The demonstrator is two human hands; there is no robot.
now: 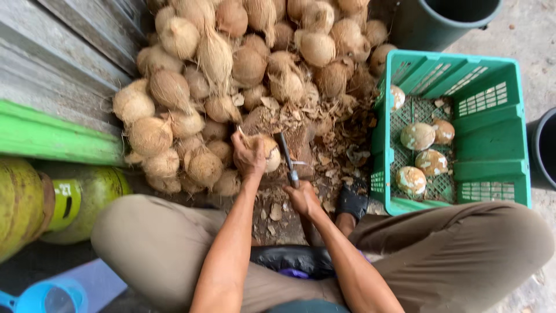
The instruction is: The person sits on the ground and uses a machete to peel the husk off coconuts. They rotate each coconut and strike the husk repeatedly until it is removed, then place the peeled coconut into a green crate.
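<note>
Left hand [248,155] wraps its fingers tight around a partly husked coconut [267,152], steadying it on a wooden block [289,136]. Right hand [302,199] is closed around the handle of a knife [285,155], blade angled up beside the coconut, possibly touching it; contact unclear. Behind: heap of husked coconuts [231,69]. To the person's right, a green crate [492,139] holds peeled coconuts [418,136]. Husk scraps [339,156] litter the ground.

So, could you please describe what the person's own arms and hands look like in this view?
Both arms are bare all the way down, with no sleeves in view. The left hand and right hand wear no gloves, and no rings, watch or bracelet can be made out. The forearms look lean. Lower down, the person wears khaki trousers.
</note>
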